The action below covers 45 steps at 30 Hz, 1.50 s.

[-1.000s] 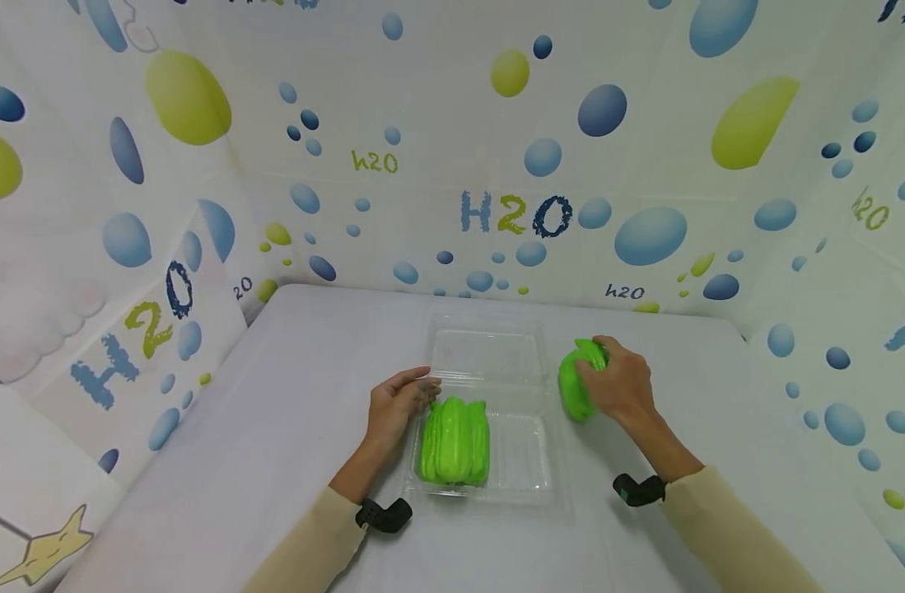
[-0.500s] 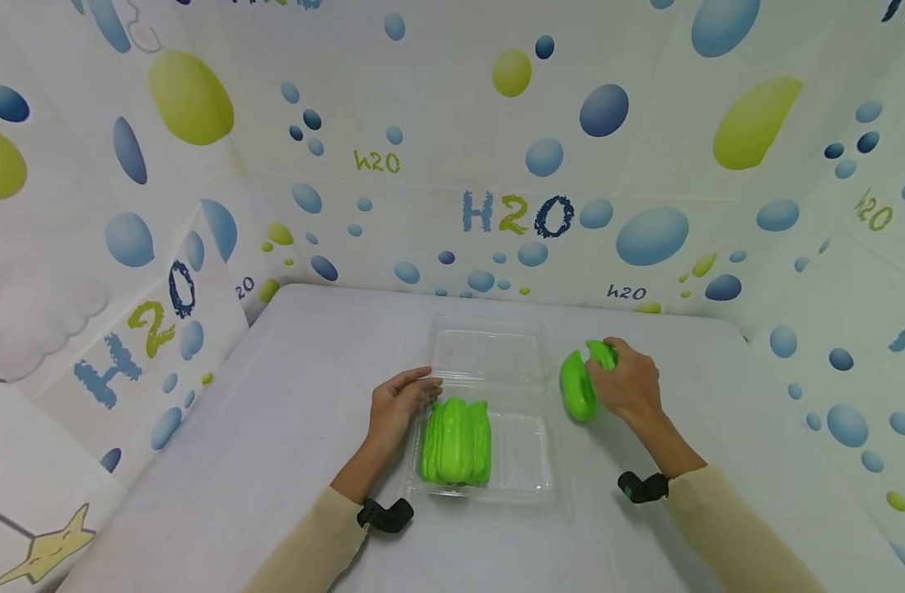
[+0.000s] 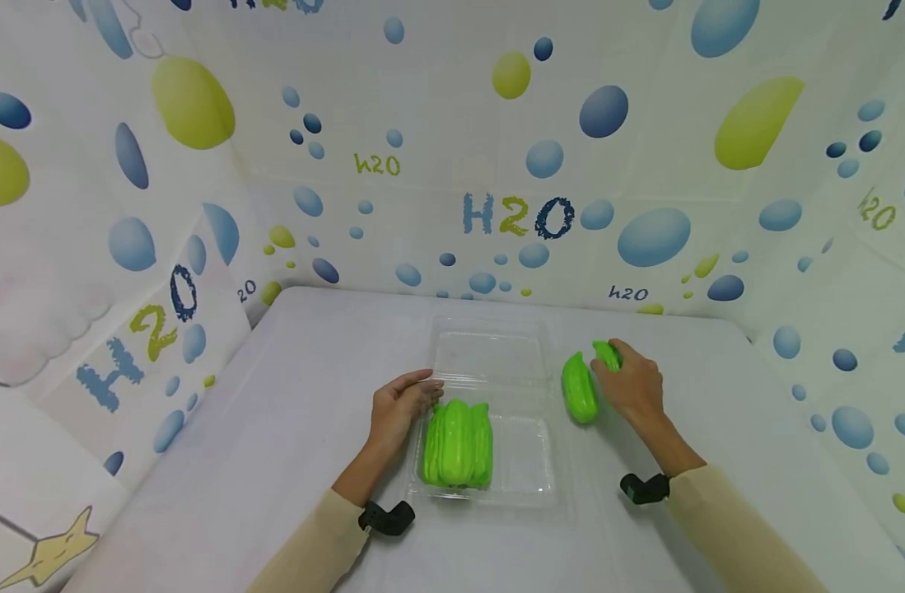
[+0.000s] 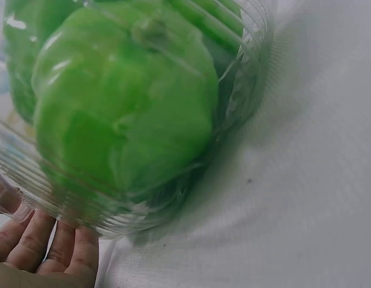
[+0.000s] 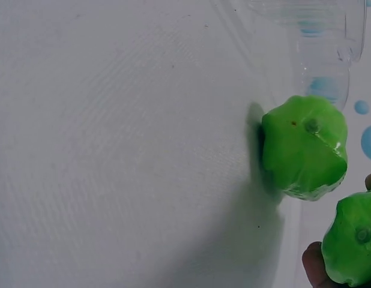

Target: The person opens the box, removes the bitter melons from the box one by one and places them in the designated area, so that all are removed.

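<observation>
Spotted backdrop point(image 3: 452, 99): 1 star point(image 3: 50, 557), perhaps 1 cloud point(image 3: 40, 329).

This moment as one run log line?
left hand: at left edge of open container | right hand: holding green vegetable | loose vegetable: on table, left of held one | packed vegetables: inside container, left side

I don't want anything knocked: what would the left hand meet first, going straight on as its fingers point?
The left hand would probably meet the clear plastic container first, on its left side. In the head view the fingers overlap its edge; depth there is hard to judge.
</observation>
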Motion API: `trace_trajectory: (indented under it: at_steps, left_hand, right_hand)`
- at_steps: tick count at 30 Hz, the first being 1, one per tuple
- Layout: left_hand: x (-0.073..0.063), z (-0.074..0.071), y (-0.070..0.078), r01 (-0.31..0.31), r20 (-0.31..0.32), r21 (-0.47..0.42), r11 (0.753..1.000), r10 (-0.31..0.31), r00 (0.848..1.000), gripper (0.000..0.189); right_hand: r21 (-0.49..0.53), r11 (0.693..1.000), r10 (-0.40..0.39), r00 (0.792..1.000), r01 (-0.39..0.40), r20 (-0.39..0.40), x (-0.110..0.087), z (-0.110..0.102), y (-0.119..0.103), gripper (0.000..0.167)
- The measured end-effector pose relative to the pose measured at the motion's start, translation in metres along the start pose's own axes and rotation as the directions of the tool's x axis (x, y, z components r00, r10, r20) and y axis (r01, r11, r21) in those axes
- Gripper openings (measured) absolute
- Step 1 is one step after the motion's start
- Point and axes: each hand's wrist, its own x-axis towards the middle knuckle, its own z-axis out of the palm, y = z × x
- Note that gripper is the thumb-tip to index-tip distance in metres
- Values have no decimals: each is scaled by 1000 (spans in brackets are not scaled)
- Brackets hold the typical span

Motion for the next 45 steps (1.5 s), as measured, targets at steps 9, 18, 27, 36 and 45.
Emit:
trace_trajectory:
  at_steps: [9, 18, 27, 36, 45]
  left_hand:
    - [1, -1, -2, -11, 3, -11, 1000, 11, 1000, 34]
    - [1, -1, -2, -7, 9, -18, 1000, 8, 1000, 36]
    - [1, -1, -2, -18, 13, -3, 1000, 18, 1000, 35]
    - [1, -1, -3, -19, 9, -6, 1000, 19, 1000, 35]
    - [1, -1, -2, -9, 6, -17, 1000, 9, 1000, 35]
  right_hand:
    - [0, 999, 33, 995, -33, 92, 3, 8, 6, 59]
    - [-19, 999, 34, 994, -32, 104, 2, 12, 12, 58]
    - [-11, 999, 39, 991, -38, 126, 3, 18, 17, 62]
    - [4, 998, 58, 989, -59, 138, 2, 20, 17, 64]
    - [9, 997, 78, 991, -80, 109, 0, 22, 15, 63]
